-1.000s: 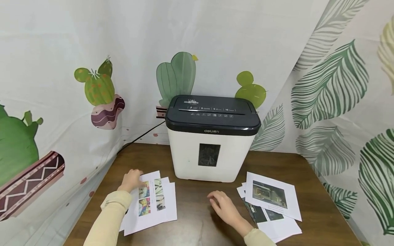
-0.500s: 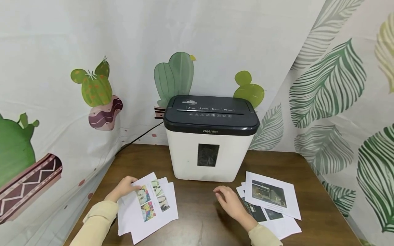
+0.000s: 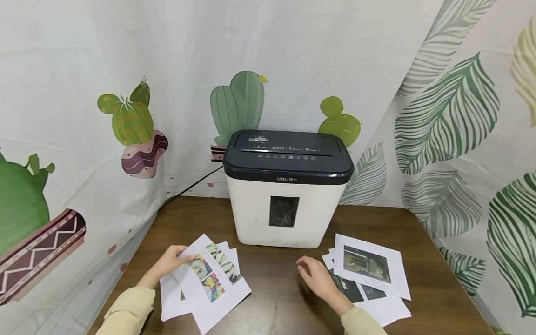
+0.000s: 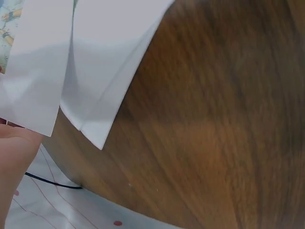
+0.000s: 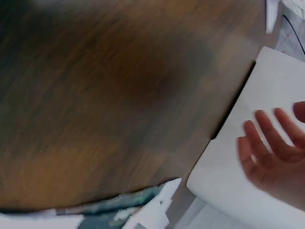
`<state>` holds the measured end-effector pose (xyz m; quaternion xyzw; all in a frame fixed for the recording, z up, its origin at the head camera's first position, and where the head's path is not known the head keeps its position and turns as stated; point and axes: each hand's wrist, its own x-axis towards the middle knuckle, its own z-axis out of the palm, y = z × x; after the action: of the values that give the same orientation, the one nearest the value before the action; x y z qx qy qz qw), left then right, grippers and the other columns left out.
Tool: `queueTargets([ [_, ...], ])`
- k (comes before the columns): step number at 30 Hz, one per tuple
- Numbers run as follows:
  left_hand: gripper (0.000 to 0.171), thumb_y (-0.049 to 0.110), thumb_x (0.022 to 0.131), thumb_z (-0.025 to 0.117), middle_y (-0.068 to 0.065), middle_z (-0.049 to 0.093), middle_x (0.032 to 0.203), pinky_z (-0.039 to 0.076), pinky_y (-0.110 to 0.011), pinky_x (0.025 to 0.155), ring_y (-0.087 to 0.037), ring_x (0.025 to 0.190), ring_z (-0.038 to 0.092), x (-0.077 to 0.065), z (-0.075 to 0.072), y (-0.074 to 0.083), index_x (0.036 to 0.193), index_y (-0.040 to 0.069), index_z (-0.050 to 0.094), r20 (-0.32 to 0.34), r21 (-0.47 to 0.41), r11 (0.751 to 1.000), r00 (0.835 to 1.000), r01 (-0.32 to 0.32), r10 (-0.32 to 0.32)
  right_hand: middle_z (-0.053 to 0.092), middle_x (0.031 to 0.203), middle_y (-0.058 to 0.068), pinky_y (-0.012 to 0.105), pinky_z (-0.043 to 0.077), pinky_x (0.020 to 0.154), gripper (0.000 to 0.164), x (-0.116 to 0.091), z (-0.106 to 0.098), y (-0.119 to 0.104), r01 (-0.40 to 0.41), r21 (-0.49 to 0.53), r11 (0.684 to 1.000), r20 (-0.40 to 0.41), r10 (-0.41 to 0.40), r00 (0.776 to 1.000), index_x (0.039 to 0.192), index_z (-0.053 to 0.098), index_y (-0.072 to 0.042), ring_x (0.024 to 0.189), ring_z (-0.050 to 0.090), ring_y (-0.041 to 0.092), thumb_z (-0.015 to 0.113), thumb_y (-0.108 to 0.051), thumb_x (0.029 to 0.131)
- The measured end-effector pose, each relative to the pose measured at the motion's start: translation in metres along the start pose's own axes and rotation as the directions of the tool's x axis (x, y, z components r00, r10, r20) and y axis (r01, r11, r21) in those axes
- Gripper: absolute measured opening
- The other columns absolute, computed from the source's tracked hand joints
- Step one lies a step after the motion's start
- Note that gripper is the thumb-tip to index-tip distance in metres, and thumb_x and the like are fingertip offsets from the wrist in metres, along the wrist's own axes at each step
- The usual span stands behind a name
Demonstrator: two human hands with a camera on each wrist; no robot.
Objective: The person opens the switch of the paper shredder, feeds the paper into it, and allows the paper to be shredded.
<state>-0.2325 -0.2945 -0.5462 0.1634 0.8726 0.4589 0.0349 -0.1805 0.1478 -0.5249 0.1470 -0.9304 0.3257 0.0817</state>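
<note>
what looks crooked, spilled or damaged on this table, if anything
Just some untidiness: the paper pile on the right lies fanned out, edges not squared, and the sheet in the left hand slants across those beneath. I see nothing spilled or damaged.

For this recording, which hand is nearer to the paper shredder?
Right. The right hand is just in front of the paper shredder, near its base; the left hand is farther away, off to the left, pinching a printed sheet.

White sheet (image 3: 214,267), four colour photos (image 3: 213,287) printed on it. Sits askew over other white sheets (image 3: 169,298), edge pinched in left hand (image 3: 170,261)
</note>
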Motion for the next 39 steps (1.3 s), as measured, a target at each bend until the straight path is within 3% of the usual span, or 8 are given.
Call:
queueTargets([
  [5, 0.019, 0.006, 0.089, 0.063, -0.022, 0.069, 0.079, 0.046, -0.02, 0.056, 0.003, 0.063, 0.055, -0.001, 0.012, 0.007, 0.093, -0.013, 0.065, -0.012, -0.078, 0.997, 1.0, -0.008, 0.007, 0.067, 0.082, 0.002, 0.026, 0.048, 0.067, 0.006, -0.002, -0.002, 0.003, -0.085, 0.073, 0.994, 0.052, 0.081, 0.995, 0.091, 0.065, -0.007, 0.073, 0.059, 0.012, 0.064, -0.013, 0.087],
  [13, 0.016, -0.005, 0.088, 0.058, -0.031, 0.065, 0.08, 0.048, -0.023, 0.054, 0.003, 0.063, 0.057, -0.005, 0.03, 0.04, 0.096, -0.018, 0.061, -0.057, -0.146, 0.986, 0.996, -0.077, 0.069, 0.069, 0.091, 0.005, 0.025, 0.049, 0.07, 0.026, -0.005, -0.001, 0.007, -0.058, 0.211, 0.976, 0.126, 0.032, 0.991, 0.101, 0.064, -0.002, 0.081, 0.064, 0.016, 0.062, -0.026, 0.091],
  [17, 0.019, -0.003, 0.09, 0.056, -0.03, 0.066, 0.081, 0.051, -0.024, 0.054, 0.001, 0.061, 0.06, -0.006, 0.039, 0.046, 0.099, -0.02, 0.059, -0.052, -0.25, 0.968, 0.999, -0.01, -0.003, 0.068, 0.096, 0.009, 0.024, 0.049, 0.07, 0.033, -0.005, -0.001, 0.007, -0.059, 0.269, 0.961, 0.156, 0.017, 0.988, 0.107, 0.06, 0.002, 0.084, 0.064, 0.021, 0.062, -0.026, 0.091],
  [22, 0.029, 0.004, 0.092, 0.058, -0.006, 0.073, 0.081, 0.053, -0.025, 0.057, -0.002, 0.064, 0.064, -0.001, 0.056, 0.038, 0.106, -0.021, 0.057, -0.052, -0.374, 0.921, 0.989, 0.106, -0.135, 0.065, 0.101, 0.015, 0.025, 0.05, 0.073, 0.037, -0.006, 0.001, 0.008, -0.073, 0.328, 0.942, 0.168, 0.018, 0.986, 0.112, 0.058, 0.004, 0.086, 0.063, 0.021, 0.064, -0.024, 0.089],
  [26, 0.035, 0.008, 0.09, 0.061, 0.002, 0.073, 0.081, 0.052, -0.023, 0.06, -0.003, 0.067, 0.064, 0.001, 0.069, 0.05, 0.11, -0.02, 0.056, -0.075, -0.435, 0.884, 0.972, 0.171, -0.225, 0.063, 0.105, 0.022, 0.028, 0.051, 0.077, 0.039, -0.005, 0.003, 0.009, -0.084, 0.388, 0.918, 0.17, 0.018, 0.985, 0.115, 0.056, 0.005, 0.089, 0.064, 0.026, 0.066, -0.021, 0.088],
  [29, 0.036, 0.01, 0.089, 0.063, -0.003, 0.073, 0.085, 0.052, -0.022, 0.061, -0.003, 0.068, 0.064, 0.002, 0.079, 0.058, 0.111, -0.018, 0.056, -0.085, -0.454, 0.87, 0.963, 0.193, -0.258, 0.061, 0.109, 0.026, 0.027, 0.051, 0.077, 0.042, -0.005, 0.003, 0.009, -0.116, 0.46, 0.88, 0.196, 0.027, 0.98, 0.12, 0.051, 0.007, 0.092, 0.064, 0.03, 0.065, -0.018, 0.089],
  [36, 0.037, 0.009, 0.088, 0.064, -0.016, 0.072, 0.095, 0.05, -0.02, 0.065, -0.002, 0.073, 0.064, 0.004, 0.1, 0.068, 0.112, -0.017, 0.056, -0.037, -0.479, 0.858, 0.973, 0.185, -0.23, 0.05, 0.121, 0.034, 0.045, 0.055, 0.074, 0.053, -0.006, 0.0, 0.005, -0.304, 0.654, 0.692, 0.315, 0.117, 0.942, 0.128, 0.039, 0.011, 0.103, 0.061, 0.033, 0.065, -0.01, 0.087],
  [39, 0.037, 0.01, 0.088, 0.065, -0.015, 0.072, 0.096, 0.051, -0.021, 0.066, -0.003, 0.075, 0.065, 0.003, 0.108, 0.072, 0.113, -0.017, 0.056, -0.015, -0.499, 0.846, 0.975, 0.186, -0.223, 0.05, 0.122, 0.035, 0.044, 0.055, 0.076, 0.057, -0.006, 0.0, 0.005, -0.322, 0.674, 0.665, 0.323, 0.126, 0.938, 0.13, 0.036, 0.013, 0.103, 0.061, 0.032, 0.065, -0.009, 0.087],
])
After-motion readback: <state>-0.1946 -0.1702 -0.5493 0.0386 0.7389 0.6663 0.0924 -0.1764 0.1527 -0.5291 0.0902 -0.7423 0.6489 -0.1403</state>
